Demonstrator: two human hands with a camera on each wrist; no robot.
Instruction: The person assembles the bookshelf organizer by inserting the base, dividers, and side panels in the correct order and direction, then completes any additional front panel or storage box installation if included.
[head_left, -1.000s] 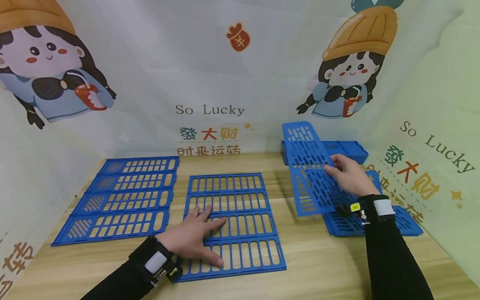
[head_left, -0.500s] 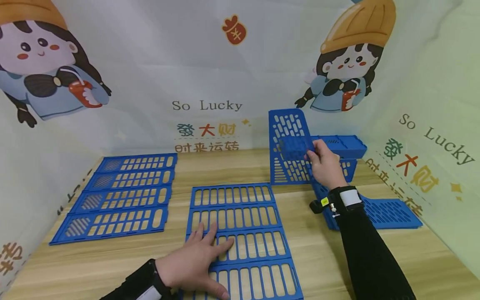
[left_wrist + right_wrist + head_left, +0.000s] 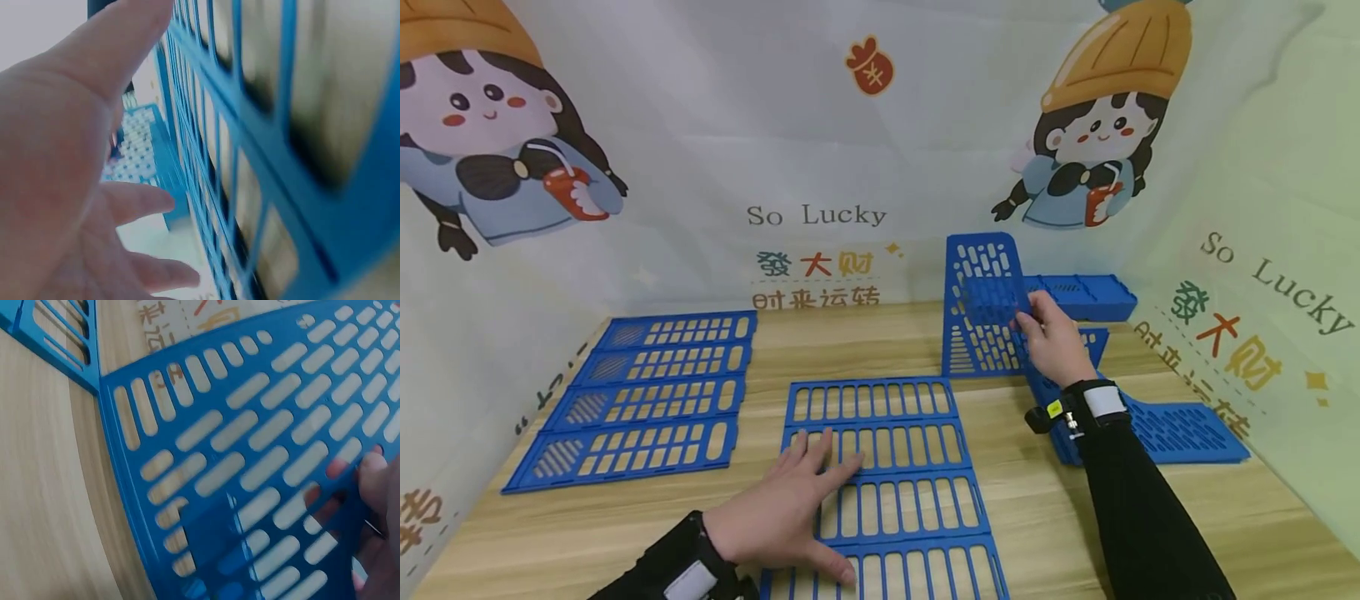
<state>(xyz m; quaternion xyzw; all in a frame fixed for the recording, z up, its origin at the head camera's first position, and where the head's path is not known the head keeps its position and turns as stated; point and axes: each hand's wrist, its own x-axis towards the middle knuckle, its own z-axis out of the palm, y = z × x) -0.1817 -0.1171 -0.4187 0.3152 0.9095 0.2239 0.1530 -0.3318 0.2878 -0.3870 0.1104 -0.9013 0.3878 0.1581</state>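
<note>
My left hand (image 3: 782,512) lies with fingers spread over the left side of a flat blue slotted plastic panel (image 3: 917,472), made of several joined rows. In the left wrist view, its thumb and fingers (image 3: 144,200) show alongside the panel's bars. My right hand (image 3: 1058,340) pinches the right edge of an upright blue perforated panel (image 3: 952,317) with a rounded top corner. The right wrist view shows this panel's lower edge (image 3: 134,515) beside the slotted panel's far corner (image 3: 92,369). The wrist and sleeve partly hide the blue pieces behind them.
A second flat panel (image 3: 527,479) with several joined strips lies at the left. More perforated blue pieces (image 3: 1213,452) lie under the right forearm. A long blue stack (image 3: 1093,308) stands at the back right, near the printed cloth wall (image 3: 820,125).
My right hand has brought the perforated panel left and stood it upright at the slotted panel's far right corner. The slotted panel appears lower in view, with my left hand still on it.
</note>
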